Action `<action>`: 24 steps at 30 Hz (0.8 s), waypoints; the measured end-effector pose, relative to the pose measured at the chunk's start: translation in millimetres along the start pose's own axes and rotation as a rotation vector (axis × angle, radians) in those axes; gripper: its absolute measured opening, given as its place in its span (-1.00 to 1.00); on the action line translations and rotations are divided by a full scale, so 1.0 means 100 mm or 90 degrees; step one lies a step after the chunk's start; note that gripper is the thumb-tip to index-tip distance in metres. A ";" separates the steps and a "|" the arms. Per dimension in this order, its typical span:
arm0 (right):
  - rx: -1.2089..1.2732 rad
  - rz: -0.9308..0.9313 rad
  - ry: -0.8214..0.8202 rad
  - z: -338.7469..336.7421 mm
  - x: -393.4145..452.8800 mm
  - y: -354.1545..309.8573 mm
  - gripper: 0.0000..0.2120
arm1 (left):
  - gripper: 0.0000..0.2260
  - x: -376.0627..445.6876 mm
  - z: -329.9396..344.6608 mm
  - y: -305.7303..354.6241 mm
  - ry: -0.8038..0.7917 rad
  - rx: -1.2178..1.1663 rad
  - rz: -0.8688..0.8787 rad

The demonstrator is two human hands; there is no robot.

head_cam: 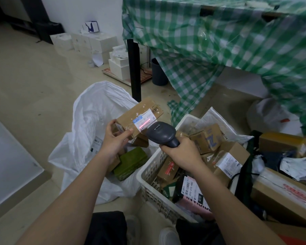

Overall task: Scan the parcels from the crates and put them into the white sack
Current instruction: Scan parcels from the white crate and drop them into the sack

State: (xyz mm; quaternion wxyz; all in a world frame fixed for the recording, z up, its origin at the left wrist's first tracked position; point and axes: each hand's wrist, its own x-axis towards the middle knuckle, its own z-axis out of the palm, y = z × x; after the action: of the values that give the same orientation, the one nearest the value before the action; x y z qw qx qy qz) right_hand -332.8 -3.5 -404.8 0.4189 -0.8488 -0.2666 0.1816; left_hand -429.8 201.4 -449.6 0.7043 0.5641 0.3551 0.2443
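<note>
Cardboard parcel (138, 117) in left hand (113, 140) over white sack (88, 121) — right hand (182, 152) grips scanner (162, 133).

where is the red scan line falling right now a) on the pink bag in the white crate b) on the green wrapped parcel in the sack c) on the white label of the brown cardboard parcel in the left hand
c: the red line lies across the white label of the brown cardboard parcel held by the left hand, with the dark grey handheld scanner in the right hand aimed at it.

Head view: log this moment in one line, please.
left hand: holds box over sack | right hand: grips scanner | beam on label | crate: parcels left
</note>
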 end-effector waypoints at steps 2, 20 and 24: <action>0.020 0.001 -0.008 0.02 0.01 0.00 -0.73 | -0.40 0.02 -0.02 -0.01 0.004 0.000 0.000; 0.156 0.135 0.091 0.60 0.71 0.29 -0.79 | -0.39 0.38 -0.65 -0.37 0.126 0.395 0.040; 0.155 0.124 0.093 0.75 1.02 0.30 -0.79 | -0.37 0.69 -0.62 -0.44 0.112 0.341 0.065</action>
State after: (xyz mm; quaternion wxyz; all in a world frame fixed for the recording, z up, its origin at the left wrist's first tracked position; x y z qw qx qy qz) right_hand -282.6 89.3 -481.1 0.5170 -0.8248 -0.1277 0.1900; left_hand -436.9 280.3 -514.4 0.4839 0.7237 0.4377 0.2249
